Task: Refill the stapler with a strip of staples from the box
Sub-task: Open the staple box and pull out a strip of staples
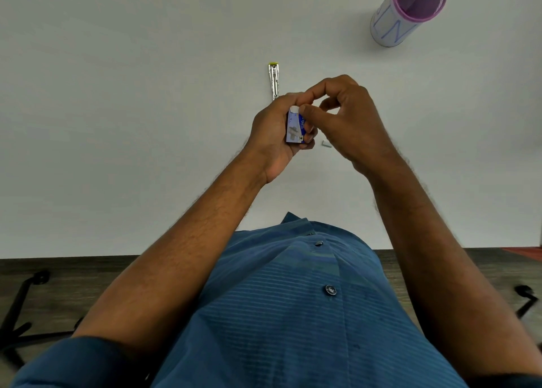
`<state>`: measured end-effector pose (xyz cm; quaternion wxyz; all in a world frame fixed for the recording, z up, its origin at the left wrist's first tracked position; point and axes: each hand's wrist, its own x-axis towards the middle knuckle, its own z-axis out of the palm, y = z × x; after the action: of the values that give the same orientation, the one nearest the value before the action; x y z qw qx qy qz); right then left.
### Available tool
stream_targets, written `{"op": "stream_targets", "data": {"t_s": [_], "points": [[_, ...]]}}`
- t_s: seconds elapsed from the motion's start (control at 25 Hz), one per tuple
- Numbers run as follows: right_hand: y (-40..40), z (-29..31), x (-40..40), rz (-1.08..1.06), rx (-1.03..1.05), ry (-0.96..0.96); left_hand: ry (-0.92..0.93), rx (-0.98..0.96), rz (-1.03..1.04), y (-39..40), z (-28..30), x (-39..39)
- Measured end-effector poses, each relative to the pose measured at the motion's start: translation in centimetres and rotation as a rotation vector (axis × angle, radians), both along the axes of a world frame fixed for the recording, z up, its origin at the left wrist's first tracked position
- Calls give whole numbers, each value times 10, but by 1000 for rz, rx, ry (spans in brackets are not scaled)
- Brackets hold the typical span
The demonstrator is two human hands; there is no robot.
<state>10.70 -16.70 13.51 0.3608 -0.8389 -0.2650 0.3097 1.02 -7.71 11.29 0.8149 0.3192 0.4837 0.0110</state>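
Observation:
My left hand [271,132] grips a small blue and white staple box [296,128] above the white table. The thumb and forefinger of my right hand [349,120] pinch the box's upper end, where a white flap shows. A small strip of staples [326,144] lies on the table just under my right hand. The stapler [274,81], silver with a yellow tip, lies opened out flat on the table just beyond my left hand; its near end is hidden behind my fingers.
A white cylindrical holder with a purple rim [407,9] stands at the far right of the white table [132,109]. The table's near edge runs in front of my blue shirt. Below it are a dark floor and black chair legs [17,308].

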Motion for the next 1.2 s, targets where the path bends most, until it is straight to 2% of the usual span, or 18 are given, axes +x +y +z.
{"op": "stream_targets", "data": {"t_s": [0.24, 0.44, 0.68, 0.96, 1.2], "points": [[7, -6, 1, -47, 27, -52, 24, 51, -1, 8, -2, 13], [13, -5, 5, -79, 62, -17, 48, 114, -51, 16, -3, 20], [14, -2, 12, -2, 41, -32, 54, 155, -100, 18, -2, 19], [17, -3, 15, -76, 32, 110, 69, 203, -154, 20, -2, 19], [17, -3, 16, -94, 11, 155, 244, 250, -187, 19, 0, 25]]}}
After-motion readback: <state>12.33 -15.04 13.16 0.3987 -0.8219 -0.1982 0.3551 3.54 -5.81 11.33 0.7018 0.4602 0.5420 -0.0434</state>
